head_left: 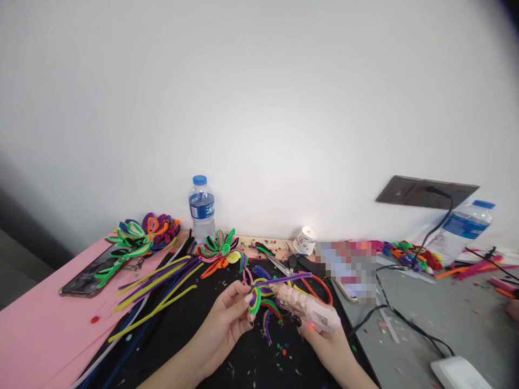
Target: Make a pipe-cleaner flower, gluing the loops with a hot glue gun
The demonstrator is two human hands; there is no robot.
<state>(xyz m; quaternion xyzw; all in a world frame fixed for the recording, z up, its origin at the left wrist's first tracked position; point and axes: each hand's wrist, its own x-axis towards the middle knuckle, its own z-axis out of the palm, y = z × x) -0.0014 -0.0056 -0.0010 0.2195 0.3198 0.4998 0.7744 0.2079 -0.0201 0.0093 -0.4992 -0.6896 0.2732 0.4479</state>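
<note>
Only the head view here, so here's what shows. The left hand (227, 319) is pinching a half-made pipe-cleaner flower (261, 302), fingertips closed on the green loop at its near edge, with the purple and red loops fanning out to the far side of that pinch. The right hand (324, 337) is wrapped shut around a pale glue gun (308, 309), grip low on the handle where a little red light glows, and the barrel runs up and away from the palm so the nozzle end sits right against the flower, just beyond the left fingertips. A long purple stem (284, 279) lies across just above both.

Handling-wise I'd say the flower is super light and floppy: fuzzy wire that bends wherever you squeeze it. Best to hold it at the bunched middle or one firm loop, not the petal tips. It's grippy, not slippery, but the nozzle looks hot, so keep fingers back.

Around the hands: loose yellow-green stems (156, 294) off to the left, red-handled scissors (312, 286) just past the gun, and a water bottle (201, 208) far back.
</note>
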